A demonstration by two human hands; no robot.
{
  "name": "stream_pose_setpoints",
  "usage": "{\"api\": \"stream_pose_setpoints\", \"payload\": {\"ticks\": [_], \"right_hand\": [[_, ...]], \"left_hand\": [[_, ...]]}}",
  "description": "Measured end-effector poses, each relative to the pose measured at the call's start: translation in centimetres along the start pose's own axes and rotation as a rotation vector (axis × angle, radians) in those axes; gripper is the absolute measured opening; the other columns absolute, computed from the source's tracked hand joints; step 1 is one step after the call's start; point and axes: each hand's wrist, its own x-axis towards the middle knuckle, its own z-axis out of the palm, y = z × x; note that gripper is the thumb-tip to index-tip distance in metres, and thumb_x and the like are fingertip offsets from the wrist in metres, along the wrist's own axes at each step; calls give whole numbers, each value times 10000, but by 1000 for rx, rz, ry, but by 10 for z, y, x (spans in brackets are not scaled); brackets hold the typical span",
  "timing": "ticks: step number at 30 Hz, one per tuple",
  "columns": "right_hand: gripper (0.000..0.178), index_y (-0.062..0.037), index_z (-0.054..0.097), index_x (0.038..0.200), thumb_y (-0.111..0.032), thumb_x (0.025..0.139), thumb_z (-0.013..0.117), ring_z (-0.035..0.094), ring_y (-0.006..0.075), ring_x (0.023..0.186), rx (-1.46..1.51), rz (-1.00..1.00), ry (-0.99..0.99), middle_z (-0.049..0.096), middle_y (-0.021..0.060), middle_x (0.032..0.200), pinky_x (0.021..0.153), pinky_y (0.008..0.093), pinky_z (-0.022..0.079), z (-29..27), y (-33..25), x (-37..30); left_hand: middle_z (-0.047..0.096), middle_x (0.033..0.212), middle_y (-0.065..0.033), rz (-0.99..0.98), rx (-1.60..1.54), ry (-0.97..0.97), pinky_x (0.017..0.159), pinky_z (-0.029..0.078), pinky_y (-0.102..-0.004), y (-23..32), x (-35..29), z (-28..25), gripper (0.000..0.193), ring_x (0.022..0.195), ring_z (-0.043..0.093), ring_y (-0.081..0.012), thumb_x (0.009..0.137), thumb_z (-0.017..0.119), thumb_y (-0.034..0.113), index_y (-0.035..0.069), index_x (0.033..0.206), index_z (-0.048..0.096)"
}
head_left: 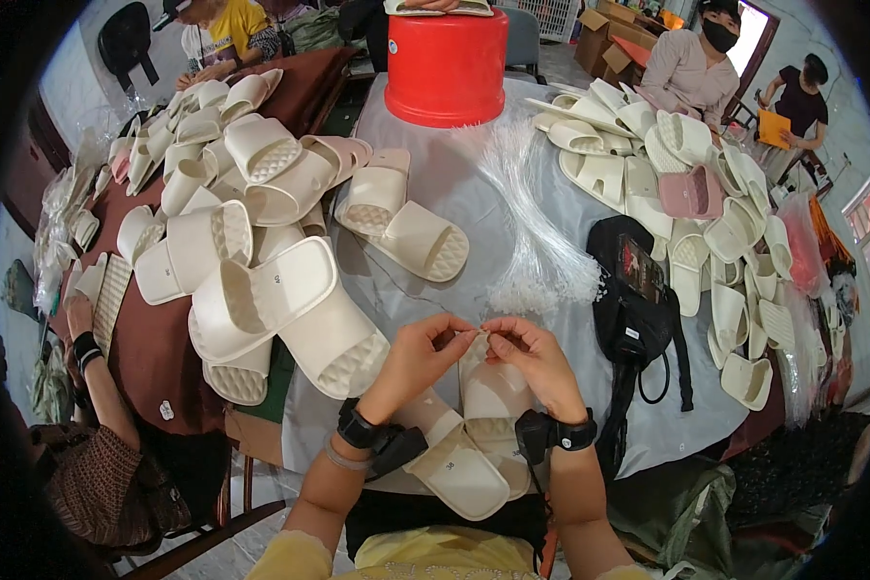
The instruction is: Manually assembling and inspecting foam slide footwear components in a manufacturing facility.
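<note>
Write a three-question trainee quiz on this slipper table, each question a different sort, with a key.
1. True or false: the left hand and right hand meet at the fingertips over a pair of cream slippers.
2. Multiple choice: what stands at the far end of the table? A. a red bucket B. a blue crate C. a green basket
3. Fill in: the black bag lies to the person's ____ of the clear plastic ties.

Key: 1 true; 2 A; 3 right.
</note>
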Motion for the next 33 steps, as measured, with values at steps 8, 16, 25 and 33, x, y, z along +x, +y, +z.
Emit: {"api": "stream_pose_setpoints", "payload": {"ticks": [8,16,25,33], "right_hand": [[234,-6,558,1052,-148,870,517,532,77,763,-102,-4,-19,574,11,827,715,203,431,0,-3,0],[182,-4,565,991,-115,847,552,558,89,755,15,27,20,584,21,825,708,207,437,1,-3,1],[194,15,568,993,-88,829,573,580,115,773,22,26,29,597,50,871,705,219,451,2,-2,0],[194,12,572,995,-84,827,573,579,113,772,4,20,34,600,49,866,706,218,448,1,0,1]], "left_hand": [[575,751,23,-27,-79,-26,558,377,-167,-4,2,-1,151,647,457,-21,836,579,128,-8,902,590],[575,739,24,-37,-52,-20,554,381,-172,-2,2,0,147,640,456,-23,829,588,125,-6,897,595],[582,762,20,-40,-61,-43,576,399,-174,-5,2,0,140,657,472,-22,828,585,112,-9,898,594],[577,757,21,-44,-56,-53,572,398,-174,-6,2,0,147,650,467,-21,828,588,117,-11,900,591]]}}
